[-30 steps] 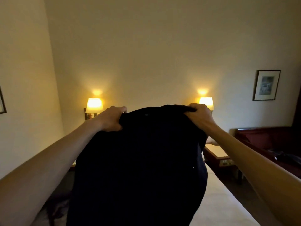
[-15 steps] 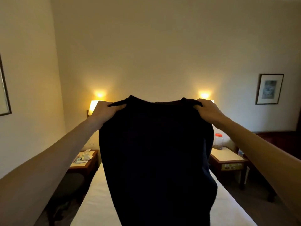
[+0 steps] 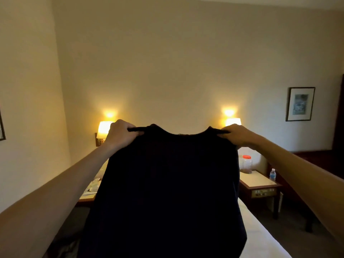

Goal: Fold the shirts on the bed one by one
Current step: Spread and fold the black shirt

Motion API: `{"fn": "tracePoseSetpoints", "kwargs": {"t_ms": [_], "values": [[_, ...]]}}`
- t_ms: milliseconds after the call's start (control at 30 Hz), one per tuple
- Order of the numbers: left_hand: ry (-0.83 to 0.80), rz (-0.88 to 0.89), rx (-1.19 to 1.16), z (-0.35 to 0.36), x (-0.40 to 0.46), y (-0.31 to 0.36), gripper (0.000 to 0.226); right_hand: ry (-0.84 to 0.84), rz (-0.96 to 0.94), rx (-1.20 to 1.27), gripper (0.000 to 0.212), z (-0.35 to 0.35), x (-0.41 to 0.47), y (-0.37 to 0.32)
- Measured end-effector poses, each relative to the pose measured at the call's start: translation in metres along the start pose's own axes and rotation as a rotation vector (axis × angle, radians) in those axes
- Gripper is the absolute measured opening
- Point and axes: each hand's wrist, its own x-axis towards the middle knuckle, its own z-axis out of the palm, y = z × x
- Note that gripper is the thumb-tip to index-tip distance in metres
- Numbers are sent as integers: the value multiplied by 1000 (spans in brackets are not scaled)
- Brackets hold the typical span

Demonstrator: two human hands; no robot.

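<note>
Left hand (image 3: 122,134) at 9 o'clock and right hand (image 3: 237,135) at 3 o'clock grip the shoulders of a black shirt (image 3: 167,192), which hangs between them.

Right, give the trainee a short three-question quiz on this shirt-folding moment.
1. True or false: the dark shirt lies flat on the bed.
2. Which part of the shirt do the left hand and right hand grip? A) hem B) shoulders C) sleeve cuffs
3. Fill in: the jar on the nightstand has a ____ lid.

Key:
1. False; it hangs upright in the air, held up in front of the camera.
2. B
3. red
</note>
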Motion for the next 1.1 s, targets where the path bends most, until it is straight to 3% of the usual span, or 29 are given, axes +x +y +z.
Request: {"fn": "tracePoseSetpoints", "kwargs": {"t_ms": [133, 167, 233, 300, 400, 433, 533, 600, 667, 767, 833, 967, 1100], "values": [[249, 31, -125, -2, 1, -6, 20, 326, -55, 221, 24, 11, 6, -8], [225, 36, -62, 0, 1, -4, 22, 313, -40, 216, 24, 16, 8, -12], [29, -12, 80, 0, 0, -3, 30, 176, 34, 195, 27, 22, 11, -14], [14, -43, 81, -7, 3, -4, 27, 208, 43, 294, 25, 17, 13, -16], [385, 74, 23, -4, 3, -2, 22, 468, -65, 342, 19, 16, 17, -19], [400, 93, 22, -2, 3, -1, 23, 457, -95, 288, 20, 19, 17, -21], [90, -18, 197, -2, 1, -15, 40, 238, 5, 88, 37, 30, 15, -17], [129, 6, 202, -3, 0, -28, 37, 367, -16, 153, 39, 29, 14, -10], [175, 14, 87, 2, -3, -34, 35, 442, -27, 260, 37, 29, 12, -11], [-78, -156, -64, 14, -12, -46, 33, 302, 22, 225, 38, 43, 4, -12], [-89, -276, -147, 25, -22, -60, 25, 246, 49, 240, 39, 58, -4, -6], [-159, -604, -694, 52, -49, -83, 15, 168, 120, 308, 35, 87, -27, -1], [-206, -776, -812, 77, -90, -130, 19, -52, 224, 392, 32, 141, -59, -6]]}}
